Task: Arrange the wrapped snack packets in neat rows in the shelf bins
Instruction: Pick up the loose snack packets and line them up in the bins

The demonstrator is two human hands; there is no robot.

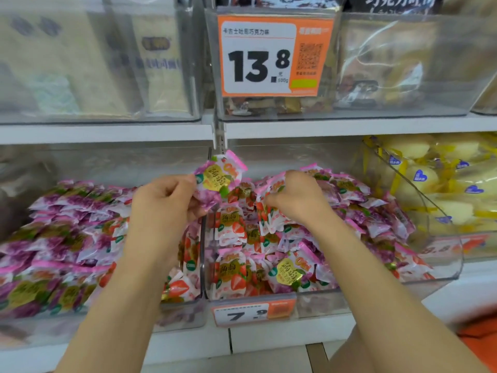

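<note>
We see two clear shelf bins side by side. The left bin [177,316] holds purple packets in rows, and the middle bin [325,302] holds a loose heap of strawberry and purple ones. Our left hand [161,200] pinches one purple packet [219,179] above the divider. Our right hand [293,197] curls its fingers onto the heap, grip unclear. The upper price tag [269,56] reads "13.8" and the lower price tag [252,313] reads "7.9".

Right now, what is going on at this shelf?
A person is sorting snack packets in two clear bins. The left hand holds a purple packet up above the gap between the bins. The right hand reaches into the mixed pile in the right bin; whether it grips anything is unclear. The left bin looks mostly in rows.
</note>
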